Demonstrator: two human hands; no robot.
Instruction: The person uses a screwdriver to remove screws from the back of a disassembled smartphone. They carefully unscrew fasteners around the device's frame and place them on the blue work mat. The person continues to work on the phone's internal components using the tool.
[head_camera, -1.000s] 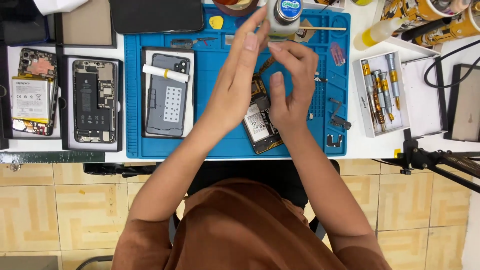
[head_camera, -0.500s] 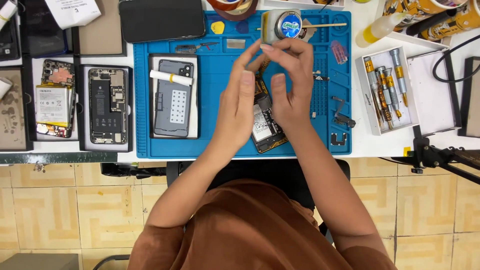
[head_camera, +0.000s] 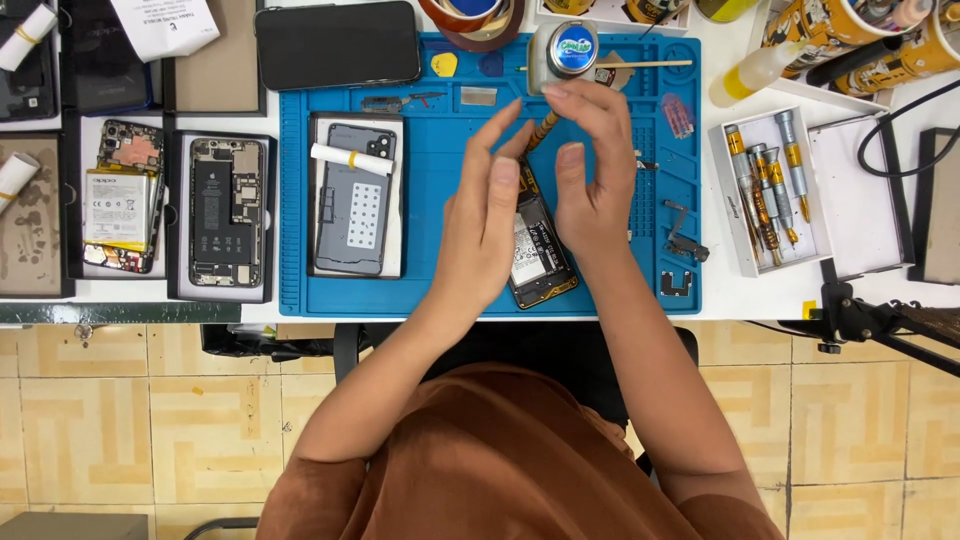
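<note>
Right hand (head_camera: 590, 185) pinches a wooden-handled screwdriver (head_camera: 543, 130), tip down toward the opened phone (head_camera: 537, 250) just below both hands. Left hand (head_camera: 480, 225) is released, fingers straight, resting against the phone's left edge. Phone lies on the blue mat (head_camera: 440, 290). Small round tin (head_camera: 570, 50) just above the right fingertips.

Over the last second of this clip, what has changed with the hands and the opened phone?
The left hand spread open and eased off toward the left, fingers no longer pressed to the right hand. The right hand keeps pinching the screwdriver above the opened phone. The phone on the blue mat and the round tin lie as before.
</note>
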